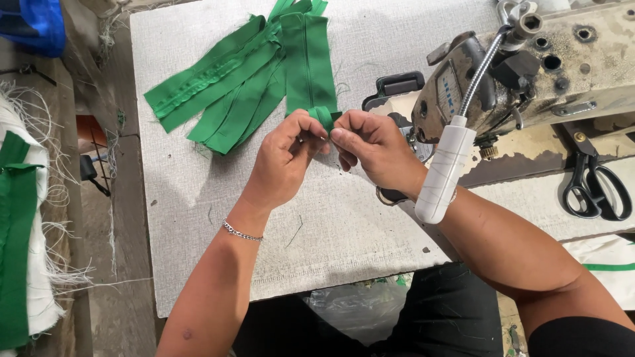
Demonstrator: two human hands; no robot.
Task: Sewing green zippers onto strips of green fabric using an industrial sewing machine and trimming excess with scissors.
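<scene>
Hands on green strip over grey tabletop

Left hand and right hand pinched fingertip-to-fingertip.

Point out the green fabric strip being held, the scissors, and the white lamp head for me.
green fabric strip point(323, 116), head view, folded end pinched between both hands.
scissors point(598, 188), head view, black handle loops.
white lamp head point(444, 170), head view, mid-body.
</scene>
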